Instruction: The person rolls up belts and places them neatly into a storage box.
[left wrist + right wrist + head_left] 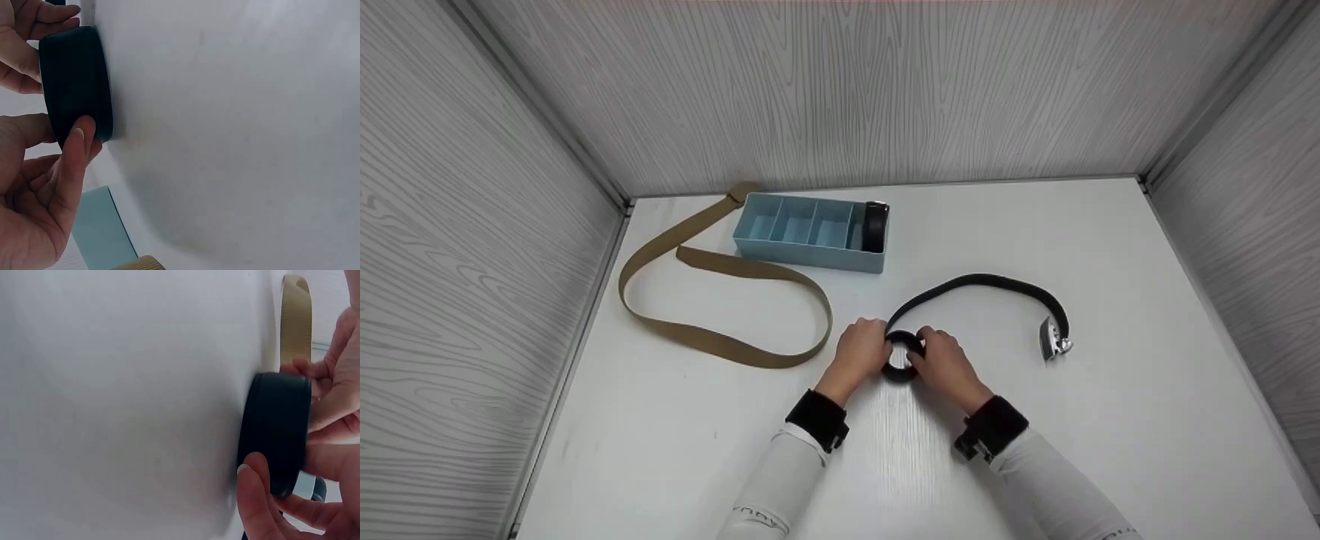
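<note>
A black belt [979, 280] lies on the white table, one end wound into a round coil [898, 376] and the other ending in a silver buckle [1048, 341] at the right. My left hand [864, 346] grips the coil's left side, thumb inside the ring. On the opposite side, my right hand [949, 365] pinches the coil between thumb and fingers. Both wrist views show the coil's black outer face on edge, close to the table, with left-hand fingers [72, 169] and right-hand fingers [256, 492] against it. Part of the winding is hidden behind the hands.
Behind the hands stands a light blue divided box [810, 257], with a rolled black belt [874, 227] in its rightmost compartment. A tan webbing belt [712, 343] loops loosely across the table's left side. Wood-grain panels [847, 97] enclose the back and sides.
</note>
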The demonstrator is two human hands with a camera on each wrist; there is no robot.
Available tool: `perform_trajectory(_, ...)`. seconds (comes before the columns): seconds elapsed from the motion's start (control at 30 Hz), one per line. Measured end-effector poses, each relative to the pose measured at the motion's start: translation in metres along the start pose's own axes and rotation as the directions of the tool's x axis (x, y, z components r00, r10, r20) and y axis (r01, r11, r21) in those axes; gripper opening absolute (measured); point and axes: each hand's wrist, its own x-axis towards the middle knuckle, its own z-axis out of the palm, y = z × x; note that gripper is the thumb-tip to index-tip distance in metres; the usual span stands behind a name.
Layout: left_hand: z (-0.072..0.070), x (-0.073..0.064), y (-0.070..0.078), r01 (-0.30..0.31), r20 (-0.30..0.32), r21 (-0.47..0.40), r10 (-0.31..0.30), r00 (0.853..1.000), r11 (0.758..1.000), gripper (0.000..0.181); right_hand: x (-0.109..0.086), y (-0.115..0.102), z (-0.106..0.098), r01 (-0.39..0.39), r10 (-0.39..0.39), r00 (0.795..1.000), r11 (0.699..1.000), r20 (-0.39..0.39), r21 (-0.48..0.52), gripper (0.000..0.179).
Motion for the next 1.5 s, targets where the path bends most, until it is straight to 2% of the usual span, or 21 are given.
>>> perform_trajectory(0.23,0.001,-0.001,-0.002,-0.050,-0.002,0.037,0.050,0.999,0.998,0.014,0.003,0.001,-0.002,0.036,-0.037,0.999,0.999,-0.021,-0.023,0.019)
perform_trajectory(0.4,0.006,0.001,-0.001,-0.045,-0.001,0.094,0.045,0.999,0.995,0.018,0.012,0.005,-0.006,0.104,-0.104,0.994,0.994,0.017,-0.026,0.019)
perform_trajectory(0.53,0.007,0.001,-0.001,-0.032,0.034,0.074,0.029,0.999,0.997,0.019,0.017,0.007,-0.009,0.119,-0.118,0.990,0.993,0.075,-0.013,0.022)
perform_trajectory(0.63,0.008,0.001,-0.001,-0.028,0.053,0.061,0.025,0.998,0.998,0.018,0.018,0.007,-0.009,0.112,-0.111,0.989,0.994,0.102,-0.006,0.025)
perform_trajectory(0.73,0.009,0.001,0.001,-0.022,0.041,0.063,0.019,0.999,0.998,0.014,0.017,0.007,-0.007,0.101,-0.102,0.991,0.995,0.091,0.011,0.023)
perform_trajectory(0.93,0.010,-0.001,0.004,0.008,0.005,0.051,-0.008,1.000,0.999,0.010,0.004,0.006,-0.007,-0.021,0.018,0.997,0.999,0.074,0.035,0.023)
perform_trajectory(1.0,0.010,-0.001,0.004,0.008,0.004,0.045,-0.009,1.000,0.999,0.010,-0.001,0.005,-0.007,-0.032,0.030,0.997,0.999,0.069,0.032,0.020)
perform_trajectory(1.23,0.006,-0.002,-0.001,-0.018,0.034,-0.015,0.019,0.999,1.000,0.014,0.000,0.006,-0.005,0.035,-0.037,0.997,0.999,0.067,0.024,0.005)
perform_trajectory(1.5,0.007,-0.001,-0.005,-0.079,0.050,-0.010,0.079,0.996,0.997,0.018,0.008,0.003,-0.007,0.087,-0.090,0.990,0.996,0.112,0.031,0.012)
